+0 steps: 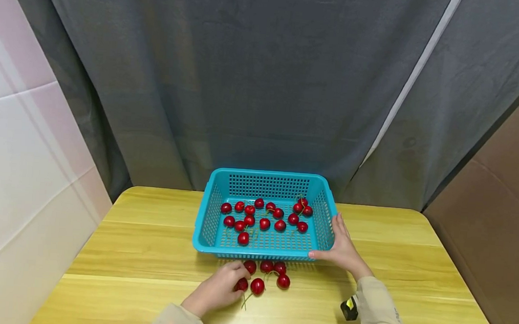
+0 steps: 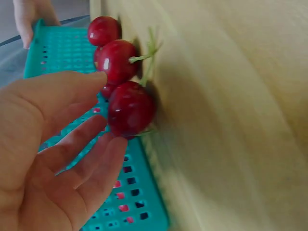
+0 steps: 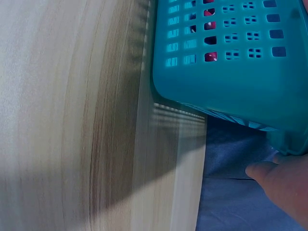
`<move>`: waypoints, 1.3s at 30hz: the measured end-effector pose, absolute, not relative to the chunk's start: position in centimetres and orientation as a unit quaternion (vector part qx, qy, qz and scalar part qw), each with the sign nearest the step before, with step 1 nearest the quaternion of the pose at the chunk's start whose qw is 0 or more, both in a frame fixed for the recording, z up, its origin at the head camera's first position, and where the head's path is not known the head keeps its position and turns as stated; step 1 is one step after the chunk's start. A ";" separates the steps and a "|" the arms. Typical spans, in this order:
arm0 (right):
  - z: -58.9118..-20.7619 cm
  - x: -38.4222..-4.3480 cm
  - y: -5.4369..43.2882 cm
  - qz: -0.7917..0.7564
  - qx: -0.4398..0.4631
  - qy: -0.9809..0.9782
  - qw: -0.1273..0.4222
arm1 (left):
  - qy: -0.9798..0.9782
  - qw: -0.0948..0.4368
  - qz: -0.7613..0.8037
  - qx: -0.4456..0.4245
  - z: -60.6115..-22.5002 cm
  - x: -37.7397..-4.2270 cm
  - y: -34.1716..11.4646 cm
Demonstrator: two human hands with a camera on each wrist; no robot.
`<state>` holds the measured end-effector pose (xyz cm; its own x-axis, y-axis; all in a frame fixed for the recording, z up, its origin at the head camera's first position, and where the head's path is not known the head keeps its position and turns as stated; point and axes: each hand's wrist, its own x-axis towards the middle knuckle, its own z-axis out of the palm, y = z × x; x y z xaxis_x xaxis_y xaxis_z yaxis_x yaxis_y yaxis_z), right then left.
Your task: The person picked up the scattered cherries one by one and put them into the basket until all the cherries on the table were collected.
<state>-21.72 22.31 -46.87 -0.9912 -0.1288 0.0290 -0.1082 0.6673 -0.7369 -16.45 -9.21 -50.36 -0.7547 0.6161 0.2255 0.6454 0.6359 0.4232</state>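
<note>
My left hand (image 1: pixel 223 285) is at a cherry (image 1: pixel 241 284) on the table, just in front of the blue basket. In the left wrist view, thumb and fingers stand apart around the near side of that cherry (image 2: pixel 131 109); the fingertips are at its edge, and contact is unclear. More loose cherries (image 1: pixel 257 286) with green stems lie beside it. My right hand (image 1: pixel 345 249) holds the basket (image 1: pixel 259 254) at its front right corner, thumb on the front rim and fingers along the right side. Inside the basket lie several red cherries (image 1: pixel 264 224), spread over its floor.
The wooden table (image 1: pixel 127 253) ends at a grey curtain (image 1: pixel 263 84) behind the basket. A white panel (image 1: pixel 31 145) stands at the left and a brown board (image 1: pixel 495 194) at the right. A small black device (image 1: pixel 349 309) sits at the right wrist.
</note>
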 end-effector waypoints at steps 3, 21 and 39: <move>-46.9 -21.7 22.3 -0.403 -0.065 0.913 0.012 | -0.903 0.034 -0.248 -0.349 -50.9 -16.5 -9.3; -47.0 -21.8 22.3 -0.402 -0.067 0.913 0.007 | -0.900 0.042 -0.266 -0.342 -51.8 -16.5 -9.5; -47.0 -21.9 22.4 -0.400 -0.069 0.914 0.003 | -0.896 0.102 -0.248 -0.354 -50.9 -16.2 -11.1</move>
<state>-21.91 22.37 -47.00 -0.9905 -0.1281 0.0492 -0.1230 0.6700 -0.7321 -16.23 -11.10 -50.90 -0.7282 0.5837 0.3592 0.6853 0.6261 0.3720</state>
